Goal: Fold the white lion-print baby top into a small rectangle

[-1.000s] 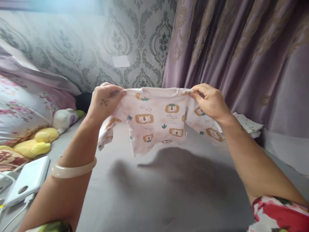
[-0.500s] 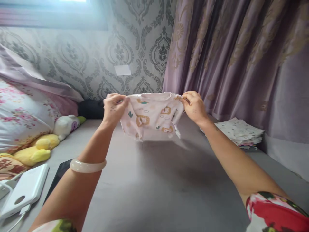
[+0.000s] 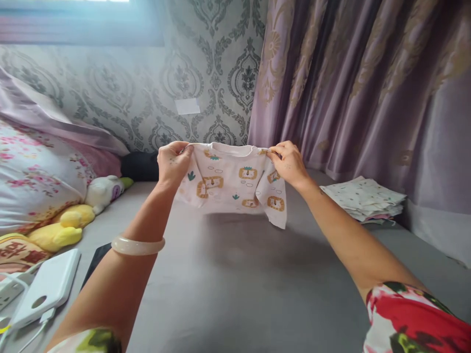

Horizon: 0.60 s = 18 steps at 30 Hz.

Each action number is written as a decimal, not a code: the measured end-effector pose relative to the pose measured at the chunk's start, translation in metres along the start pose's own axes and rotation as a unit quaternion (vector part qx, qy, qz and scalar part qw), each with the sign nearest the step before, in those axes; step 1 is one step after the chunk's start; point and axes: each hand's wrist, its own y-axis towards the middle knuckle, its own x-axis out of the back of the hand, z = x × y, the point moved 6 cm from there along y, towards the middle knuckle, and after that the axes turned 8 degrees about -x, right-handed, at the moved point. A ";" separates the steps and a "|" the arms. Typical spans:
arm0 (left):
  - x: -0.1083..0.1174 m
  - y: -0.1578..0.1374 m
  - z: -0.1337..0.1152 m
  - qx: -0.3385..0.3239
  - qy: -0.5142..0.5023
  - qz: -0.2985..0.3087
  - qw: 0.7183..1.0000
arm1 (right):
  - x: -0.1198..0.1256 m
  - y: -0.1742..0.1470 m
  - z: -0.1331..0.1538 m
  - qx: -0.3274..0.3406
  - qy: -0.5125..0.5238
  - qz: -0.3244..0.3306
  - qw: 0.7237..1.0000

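A small white long-sleeved shirt [image 3: 231, 181] with lion faces and green leaves printed on it hangs spread out above the grey bed sheet [image 3: 228, 294]. My left hand [image 3: 172, 163] pinches it at the shoulder on the left side of the neckline. At the other shoulder my right hand [image 3: 289, 163] grips the cloth between thumb and fingers. The sleeves droop at both sides, the right one lower than the hem. A pale bangle [image 3: 138, 246] circles my left forearm.
Folded printed cloths [image 3: 364, 198] are stacked at the right, near the purple curtain [image 3: 346, 88]. On the left lie a floral pillow [image 3: 37, 181], a yellow plush toy [image 3: 59, 230], a white plush toy [image 3: 105, 191], a white power bank [image 3: 47, 287] with cables and a dark flat object [image 3: 95, 260].
The shirt has swung and opened out, so its front and right sleeve show more fully. My right hand has come slightly inward to the left; both hands keep their hold.
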 end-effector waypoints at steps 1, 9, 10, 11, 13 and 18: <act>0.000 -0.001 0.001 0.002 0.001 -0.006 1.000 | -0.002 -0.001 -0.001 -0.007 0.009 0.008 1.000; -0.008 -0.009 0.005 0.013 0.005 -0.019 1.000 | -0.008 0.000 -0.003 -0.054 0.053 0.017 0.997; -0.008 -0.009 0.004 0.010 0.009 -0.021 1.000 | -0.007 -0.001 -0.002 -0.048 0.055 0.014 0.997; -0.008 -0.010 0.004 0.006 0.015 -0.024 1.000 | -0.006 -0.002 0.000 -0.041 0.055 0.011 0.998; -0.007 -0.011 0.002 -0.005 0.029 -0.031 0.999 | -0.001 -0.005 0.004 -0.023 0.051 0.005 0.998; 0.004 -0.024 -0.013 -0.057 0.097 -0.041 0.993 | 0.019 -0.018 0.015 0.020 0.049 0.008 0.999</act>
